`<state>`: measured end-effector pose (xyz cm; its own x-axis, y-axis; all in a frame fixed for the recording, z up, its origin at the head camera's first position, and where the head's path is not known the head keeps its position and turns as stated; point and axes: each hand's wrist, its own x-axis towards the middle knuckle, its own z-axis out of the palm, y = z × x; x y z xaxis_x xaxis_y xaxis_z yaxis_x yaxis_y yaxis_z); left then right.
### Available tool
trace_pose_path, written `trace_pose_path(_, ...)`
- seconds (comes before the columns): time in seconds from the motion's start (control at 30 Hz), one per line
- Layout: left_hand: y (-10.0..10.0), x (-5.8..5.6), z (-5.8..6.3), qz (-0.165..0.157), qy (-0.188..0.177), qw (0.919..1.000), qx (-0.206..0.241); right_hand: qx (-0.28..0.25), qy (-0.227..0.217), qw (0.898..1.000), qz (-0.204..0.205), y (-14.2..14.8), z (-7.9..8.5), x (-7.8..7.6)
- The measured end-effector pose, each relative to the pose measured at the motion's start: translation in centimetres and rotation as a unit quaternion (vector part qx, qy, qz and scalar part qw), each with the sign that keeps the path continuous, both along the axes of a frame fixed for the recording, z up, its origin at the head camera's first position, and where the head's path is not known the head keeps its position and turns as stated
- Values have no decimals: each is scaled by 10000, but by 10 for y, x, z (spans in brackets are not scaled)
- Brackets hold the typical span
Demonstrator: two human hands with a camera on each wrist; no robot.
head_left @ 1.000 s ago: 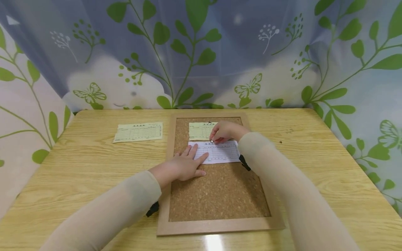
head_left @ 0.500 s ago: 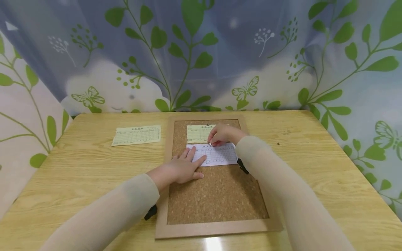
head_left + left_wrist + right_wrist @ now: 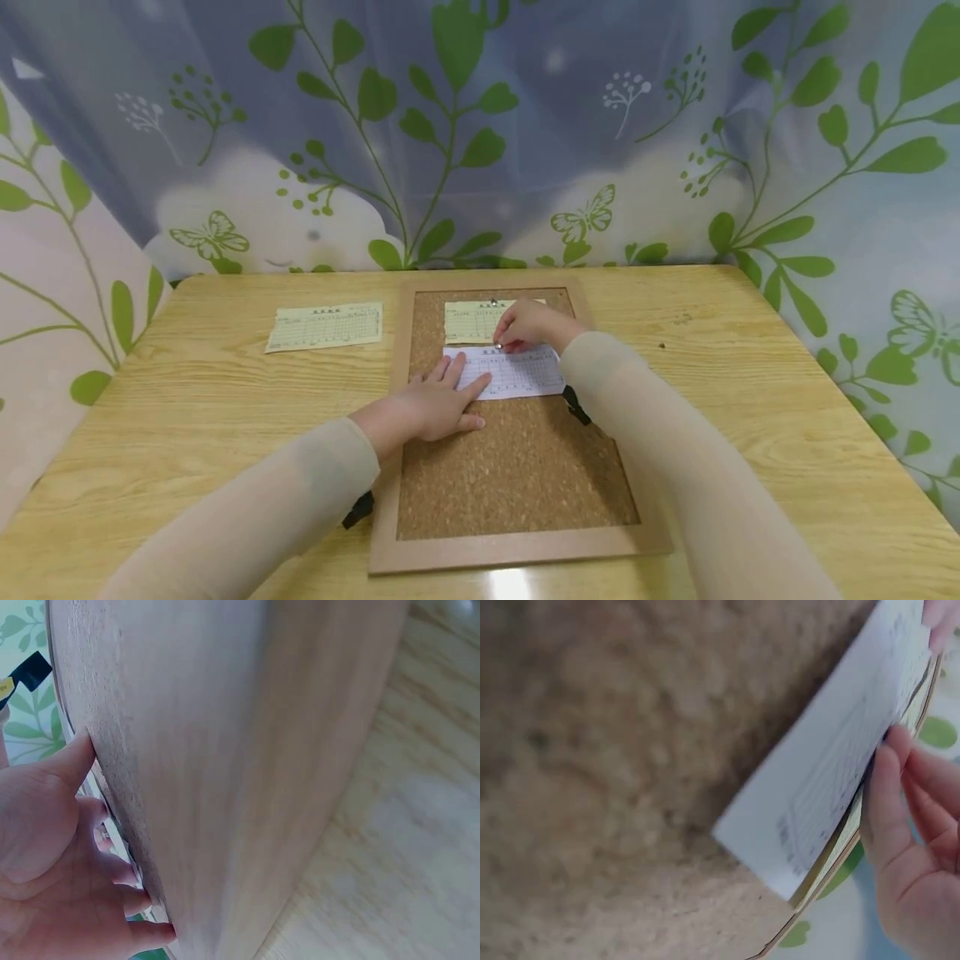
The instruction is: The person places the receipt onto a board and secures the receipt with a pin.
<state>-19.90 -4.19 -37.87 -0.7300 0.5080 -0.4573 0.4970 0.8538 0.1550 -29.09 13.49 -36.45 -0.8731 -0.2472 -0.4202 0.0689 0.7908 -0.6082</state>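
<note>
A white printed paper slip (image 3: 521, 377) lies across the upper part of a wood-framed cork board (image 3: 517, 479). My left hand (image 3: 438, 407) rests on the slip's left part with its fingers spread. At the slip's top edge, my right hand (image 3: 527, 325) pinches a small shiny pushpin (image 3: 498, 346) between thumb and fingertips. How deep its point sits is hidden. Just above lies a yellow printed slip (image 3: 467, 322), partly covered by the right hand, with another pushpin (image 3: 493, 302) at its top. In the right wrist view the white slip's near corner (image 3: 754, 851) stands off the cork.
Another yellow slip (image 3: 326, 326) lies on the wooden table (image 3: 225, 400), left of the board. A small dark speck (image 3: 662, 345) is on the table to the right. A leaf-patterned curtain (image 3: 480, 167) hangs behind the table.
The head view has shifted slightly, so the scene sits a little lower and further left. Both hands keep nearly the same places on the white slip, the right hand still pinching the pushpin.
</note>
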Motion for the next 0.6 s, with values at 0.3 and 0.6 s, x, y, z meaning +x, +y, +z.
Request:
trace_pose_path(0.3, -1, 1, 4, -80, 36, 10000, 5, 567, 622, 9962, 217, -3, 1, 9)
trace_pose_path(0.6, 0, 0, 4, -29, -90, 10000, 22, -316, -59, 9989, 342, 11, -8, 3)
